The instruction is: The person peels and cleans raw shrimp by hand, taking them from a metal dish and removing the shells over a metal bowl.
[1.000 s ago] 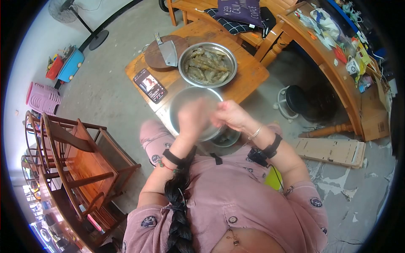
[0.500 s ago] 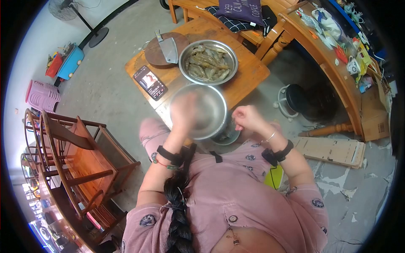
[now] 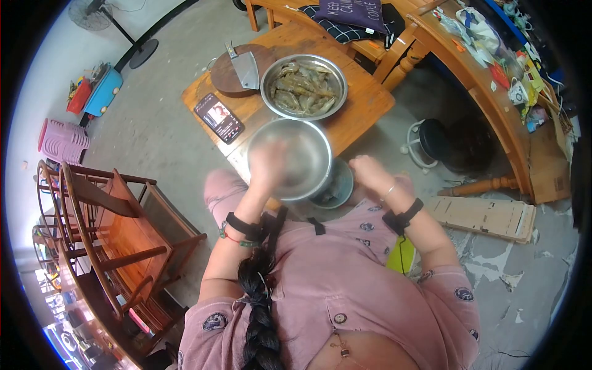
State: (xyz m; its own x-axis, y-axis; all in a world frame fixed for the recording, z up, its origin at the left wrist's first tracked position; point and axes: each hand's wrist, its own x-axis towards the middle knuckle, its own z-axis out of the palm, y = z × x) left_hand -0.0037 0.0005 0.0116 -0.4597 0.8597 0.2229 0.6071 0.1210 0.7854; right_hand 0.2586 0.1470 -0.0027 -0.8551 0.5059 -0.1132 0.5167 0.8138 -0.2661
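Note:
My left hand (image 3: 268, 165) is over the left side of an empty-looking metal bowl (image 3: 311, 160) at the table's near edge. Motion smears its fingers, so their pose and any hold are unclear. To the right of the bowl, my right hand (image 3: 370, 172) is closed, the fingers curled together; whatever may be inside is hidden. Just left of that hand, lower than the bowl, stands a round bin (image 3: 339, 188) with small scraps in it, partly covered by the bowl. A second metal bowl full of raw shrimp (image 3: 302, 89) rests behind the first.
On the wooden table (image 3: 364, 117) lie a phone (image 3: 219, 118) with a lit screen and a round chopping board (image 3: 225, 80) bearing a cleaver (image 3: 246, 71). A black-seated stool (image 3: 428, 143) is at the right, and a wooden chair (image 3: 123, 228) at the left.
My right hand has turned, its fingers now curled in with the back upward, and uncovers more of the bin. The left hand stays blurred over the bowl.

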